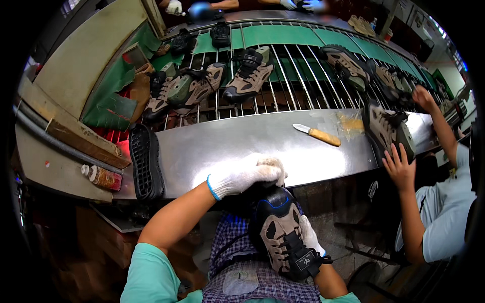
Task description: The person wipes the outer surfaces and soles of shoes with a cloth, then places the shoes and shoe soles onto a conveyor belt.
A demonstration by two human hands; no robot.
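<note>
A tan and black lace-up shoe (283, 232) rests over my lap, its toe pointing away from me. My right hand (312, 236), in a white knit glove, grips the shoe along its right side; the fingertips are partly hidden behind it. My left hand (247, 175), gloved in white with a blue cuff edge, is closed with curled fingers at the toe of the shoe. What lies under those fingers is dark and mostly covered. Beyond my hands, a small knife (323, 136) with a wooden handle lies on the metal bench (222, 146).
A black rubber sole (145, 161) lies at the bench's left, beside a stained bottle (102, 177). Several shoes, including one tan shoe (250, 76), sit on the rod conveyor (298, 76). On the right, a co-worker's hand (400, 169) touches another shoe (382, 129).
</note>
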